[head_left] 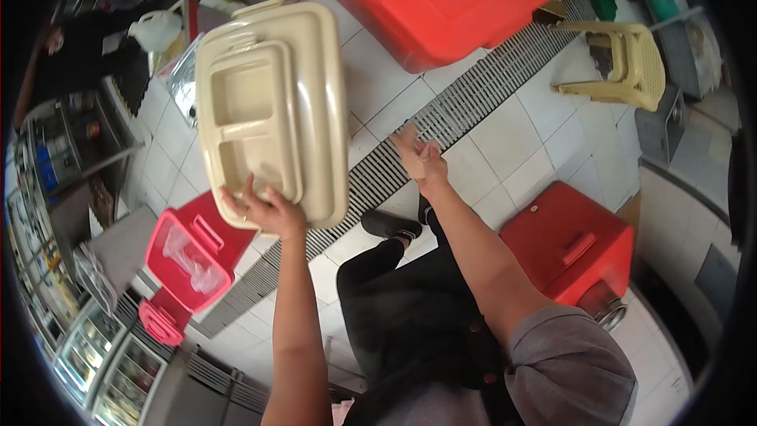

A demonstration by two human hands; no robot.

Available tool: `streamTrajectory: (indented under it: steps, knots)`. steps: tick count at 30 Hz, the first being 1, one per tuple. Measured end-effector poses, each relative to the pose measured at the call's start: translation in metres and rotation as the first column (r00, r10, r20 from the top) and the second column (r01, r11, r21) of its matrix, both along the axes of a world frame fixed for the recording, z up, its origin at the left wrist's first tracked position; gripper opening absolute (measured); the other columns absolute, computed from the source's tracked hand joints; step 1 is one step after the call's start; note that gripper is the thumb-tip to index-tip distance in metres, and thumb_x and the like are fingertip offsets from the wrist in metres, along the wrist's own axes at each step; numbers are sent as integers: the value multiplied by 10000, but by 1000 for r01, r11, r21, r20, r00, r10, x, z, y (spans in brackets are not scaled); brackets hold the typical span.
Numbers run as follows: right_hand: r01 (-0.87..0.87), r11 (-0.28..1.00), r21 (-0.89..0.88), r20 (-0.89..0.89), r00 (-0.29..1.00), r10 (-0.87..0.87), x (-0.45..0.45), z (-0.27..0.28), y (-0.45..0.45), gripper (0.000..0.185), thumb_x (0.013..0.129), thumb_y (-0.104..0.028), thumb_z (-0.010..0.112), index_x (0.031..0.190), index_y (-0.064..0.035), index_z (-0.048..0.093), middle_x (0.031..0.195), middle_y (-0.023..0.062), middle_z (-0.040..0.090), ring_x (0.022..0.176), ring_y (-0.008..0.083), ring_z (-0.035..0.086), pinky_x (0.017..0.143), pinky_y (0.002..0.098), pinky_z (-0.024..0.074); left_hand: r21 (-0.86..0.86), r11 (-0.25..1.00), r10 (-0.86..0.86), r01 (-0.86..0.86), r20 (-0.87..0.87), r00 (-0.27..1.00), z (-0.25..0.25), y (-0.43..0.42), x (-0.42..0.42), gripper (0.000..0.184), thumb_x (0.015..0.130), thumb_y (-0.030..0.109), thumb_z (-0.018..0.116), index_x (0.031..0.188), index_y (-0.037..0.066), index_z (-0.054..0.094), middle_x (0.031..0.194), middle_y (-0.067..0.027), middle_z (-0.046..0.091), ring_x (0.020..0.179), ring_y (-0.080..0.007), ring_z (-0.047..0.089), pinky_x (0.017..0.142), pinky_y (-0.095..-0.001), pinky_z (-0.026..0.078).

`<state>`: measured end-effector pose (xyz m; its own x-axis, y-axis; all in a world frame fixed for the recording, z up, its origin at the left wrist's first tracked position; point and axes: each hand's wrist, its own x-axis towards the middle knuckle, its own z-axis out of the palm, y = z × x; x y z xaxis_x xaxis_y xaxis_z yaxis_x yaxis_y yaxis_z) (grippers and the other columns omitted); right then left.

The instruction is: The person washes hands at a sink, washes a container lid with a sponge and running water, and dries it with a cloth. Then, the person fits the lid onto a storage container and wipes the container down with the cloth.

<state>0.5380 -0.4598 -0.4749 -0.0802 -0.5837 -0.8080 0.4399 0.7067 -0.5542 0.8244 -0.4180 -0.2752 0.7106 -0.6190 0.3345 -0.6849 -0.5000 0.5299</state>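
Observation:
A large beige plastic lid [319,110] with rounded corners and two recessed compartments is at the left of the head view. My left hand [264,209] grips its lower edge, fingers spread over the lower recess; the lid hides whatever is beneath it. To the right, apart from the lid, my right hand [420,162] is in the air above the floor grate. Its fingers are apart and loosely bent, slightly blurred, with nothing clearly visible in them.
A big red container [441,0] stands ahead, and a red cooler [568,244] at my right. A pink bin [169,272] holds clear plastic. The drain grate [473,99] crosses the tiled floor. A beige plastic stool [631,71] is at far right; a dark-clothed person [95,55] is at upper left.

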Motion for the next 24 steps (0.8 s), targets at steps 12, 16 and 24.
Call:
streamTrajectory:
  steps: [12, 16, 24]
  knots:
    - [-246, 385, -889, -224, 969, 102, 168, 31, -80, 365, 823, 51, 505, 1175, -18, 571, 1290, 163, 477, 1250, 303, 431, 1052, 378, 339, -143, 990, 7, -7, -3, 1000, -39, 21, 14, 297, 1009, 234, 440, 1090, -9, 591, 1527, -130, 304, 1405, -300, 277, 1136, -440, 254]
    - [-422, 412, -808, -454, 891, 23, 188, -78, -146, 420, 889, -17, 493, 1308, 8, 507, 1405, 175, 436, 1319, 306, 408, 1140, 359, 227, -133, 988, -63, 82, 147, 987, -37, 19, 4, 328, 992, 289, 486, 1130, 8, 582, 1476, -162, 397, 1388, -287, 314, 1141, -430, 242]
    - [-169, 949, -266, 55, 980, 190, 186, -220, 62, 320, 944, -50, 456, 1258, 11, 481, 1203, 88, 567, 1148, 207, 515, 951, 275, 395, -67, 947, -282, 313, 292, 914, -37, 19, -8, 352, 887, 250, 684, 1064, -38, 587, 1154, -152, 554, 1220, -312, 452, 1060, -448, 299]
